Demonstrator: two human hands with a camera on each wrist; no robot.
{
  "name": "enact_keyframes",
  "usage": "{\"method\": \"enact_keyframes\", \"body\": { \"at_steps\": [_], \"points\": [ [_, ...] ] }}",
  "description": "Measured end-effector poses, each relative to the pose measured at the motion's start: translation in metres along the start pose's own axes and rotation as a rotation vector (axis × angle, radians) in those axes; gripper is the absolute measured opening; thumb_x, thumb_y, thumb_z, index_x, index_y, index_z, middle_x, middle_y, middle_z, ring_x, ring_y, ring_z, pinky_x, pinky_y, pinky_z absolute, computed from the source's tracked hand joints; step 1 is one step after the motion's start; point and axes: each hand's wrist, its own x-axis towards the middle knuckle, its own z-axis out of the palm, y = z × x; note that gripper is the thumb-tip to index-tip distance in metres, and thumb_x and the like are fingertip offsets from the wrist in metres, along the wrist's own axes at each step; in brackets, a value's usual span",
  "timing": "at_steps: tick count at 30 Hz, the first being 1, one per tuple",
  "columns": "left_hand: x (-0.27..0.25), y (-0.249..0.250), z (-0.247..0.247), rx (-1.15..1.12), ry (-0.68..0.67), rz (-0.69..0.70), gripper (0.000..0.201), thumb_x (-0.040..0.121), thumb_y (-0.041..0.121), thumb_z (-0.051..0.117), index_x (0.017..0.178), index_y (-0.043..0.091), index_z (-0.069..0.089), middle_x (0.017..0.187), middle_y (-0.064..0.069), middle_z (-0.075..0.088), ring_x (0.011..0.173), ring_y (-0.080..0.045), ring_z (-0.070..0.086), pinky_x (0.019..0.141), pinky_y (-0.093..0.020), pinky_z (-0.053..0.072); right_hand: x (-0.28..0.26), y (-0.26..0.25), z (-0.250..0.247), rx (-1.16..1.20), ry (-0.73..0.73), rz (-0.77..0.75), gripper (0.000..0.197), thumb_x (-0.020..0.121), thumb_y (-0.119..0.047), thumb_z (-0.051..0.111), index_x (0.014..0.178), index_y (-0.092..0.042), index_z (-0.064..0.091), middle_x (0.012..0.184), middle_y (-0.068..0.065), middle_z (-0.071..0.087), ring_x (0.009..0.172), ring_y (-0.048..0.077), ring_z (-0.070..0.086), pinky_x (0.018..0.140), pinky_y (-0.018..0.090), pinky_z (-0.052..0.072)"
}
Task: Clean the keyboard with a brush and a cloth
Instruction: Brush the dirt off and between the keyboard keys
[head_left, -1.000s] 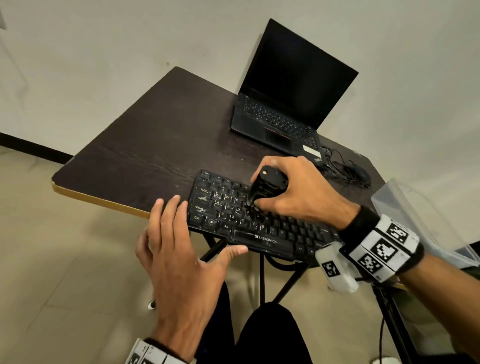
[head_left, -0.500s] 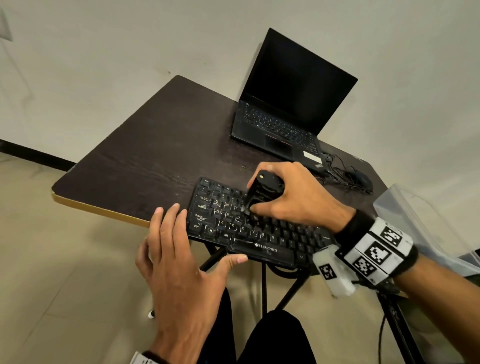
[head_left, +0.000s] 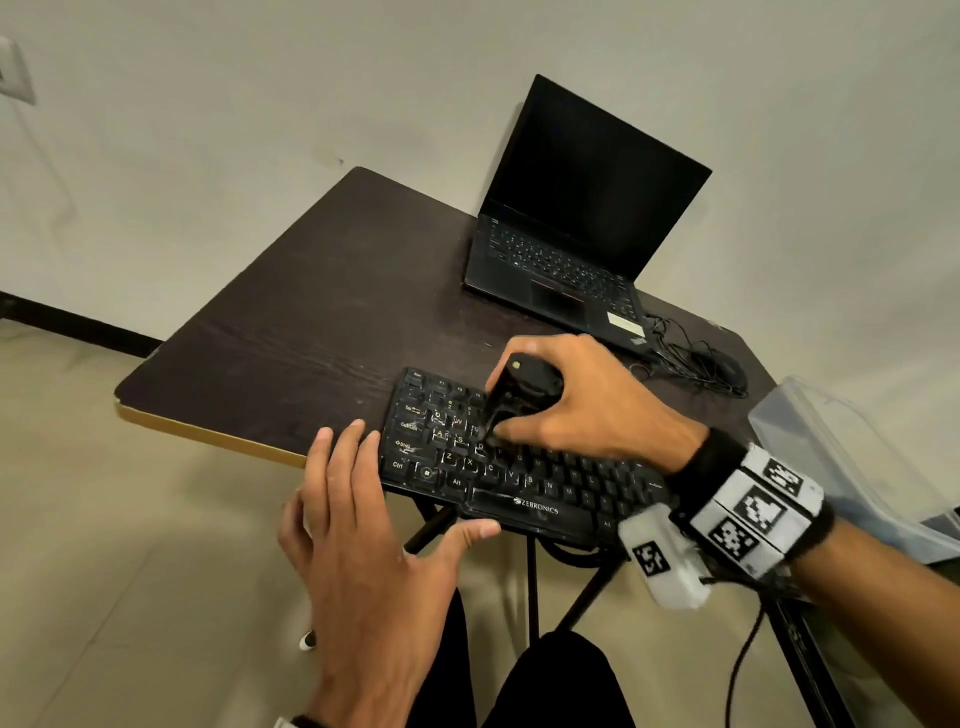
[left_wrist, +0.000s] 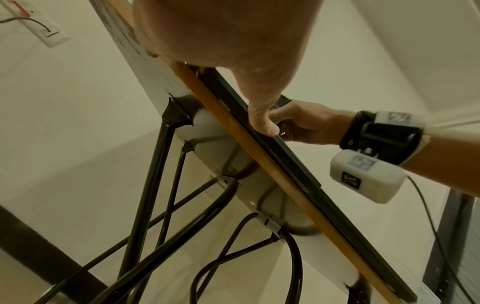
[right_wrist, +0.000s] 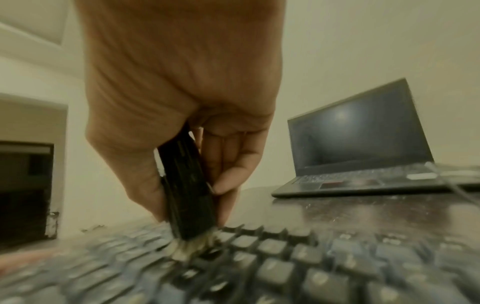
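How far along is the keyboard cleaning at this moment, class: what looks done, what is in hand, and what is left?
Done: the brush is picked up; which keys are already clean cannot be told. In hand: the right hand grips it, bristles on the keyboard's left-hand keys, while the left hand steadies the keyboard's near left corner with straight fingers. Left: the remaining keys and the wipe; no cloth is in view.

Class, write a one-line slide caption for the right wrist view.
Right hand brushing keyboard keys with a black brush.
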Motion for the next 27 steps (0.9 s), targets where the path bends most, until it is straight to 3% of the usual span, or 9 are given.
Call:
{"method": "enact_keyframes", "body": {
  "at_steps": [3, 7, 11, 16, 20, 27],
  "points": [
    [-0.001, 0.0, -0.001, 0.006, -0.004, 0.006, 0.12, 0.066, 0.088, 0.07, 0.152, 0.009, 0.044, 0.166, 0.001, 0.039, 0.161, -0.017, 0.017, 0.123, -0.034, 0.007, 0.005, 0.004, -0.003, -0.008, 0.055, 0.041, 0.024, 0.077, -0.022, 0.089, 0.093, -0.021, 0.072, 0.081, -0.001, 0.078, 0.075, 0.017, 0.075, 0.077, 0.045, 0.062],
    [0.0, 0.001, -0.001, 0.003, 0.0, -0.005, 0.119, 0.067, 0.088, 0.068, 0.153, 0.01, 0.042, 0.165, 0.001, 0.039, 0.162, -0.017, 0.016, 0.123, -0.038, 0.009, -0.002, -0.008, 0.002, 0.056, -0.073, -0.057, 0.024, 0.078, -0.02, 0.09, 0.094, -0.021, 0.073, 0.084, 0.0, 0.078, 0.074, 0.016, 0.075, 0.074, 0.044, 0.062],
    [-0.001, 0.0, -0.001, 0.015, -0.02, -0.006, 0.12, 0.064, 0.083, 0.067, 0.154, 0.008, 0.042, 0.166, -0.001, 0.038, 0.162, -0.018, 0.016, 0.123, -0.044, 0.013, 0.008, -0.008, 0.003, -0.011, 0.013, 0.001, 0.024, 0.076, -0.023, 0.089, 0.091, -0.023, 0.07, 0.078, -0.002, 0.077, 0.071, 0.015, 0.073, 0.074, 0.044, 0.061],
    [-0.002, -0.001, -0.001, 0.0, -0.04, 0.001, 0.119, 0.066, 0.082, 0.068, 0.155, 0.008, 0.04, 0.167, 0.0, 0.036, 0.162, -0.015, 0.012, 0.124, -0.042, 0.011, -0.004, -0.016, 0.005, 0.045, -0.076, -0.077, 0.024, 0.078, -0.02, 0.09, 0.095, -0.021, 0.073, 0.082, -0.001, 0.078, 0.073, 0.014, 0.074, 0.071, 0.039, 0.061],
    [0.0, -0.001, -0.001, 0.009, -0.046, -0.004, 0.119, 0.066, 0.082, 0.068, 0.155, 0.007, 0.04, 0.167, 0.0, 0.035, 0.162, -0.016, 0.012, 0.124, -0.045, 0.014, 0.005, -0.009, 0.005, 0.03, -0.002, -0.018, 0.025, 0.077, -0.024, 0.091, 0.093, -0.022, 0.072, 0.081, -0.002, 0.077, 0.074, 0.016, 0.075, 0.076, 0.046, 0.061],
    [0.001, -0.002, -0.002, -0.027, -0.052, 0.014, 0.118, 0.07, 0.086, 0.065, 0.156, 0.009, 0.04, 0.168, 0.002, 0.035, 0.162, -0.014, 0.01, 0.124, -0.035, 0.004, 0.009, -0.006, 0.01, -0.015, 0.037, -0.006, 0.027, 0.073, -0.031, 0.086, 0.091, -0.023, 0.069, 0.078, -0.002, 0.076, 0.072, 0.019, 0.074, 0.073, 0.045, 0.062]
  ]
}}
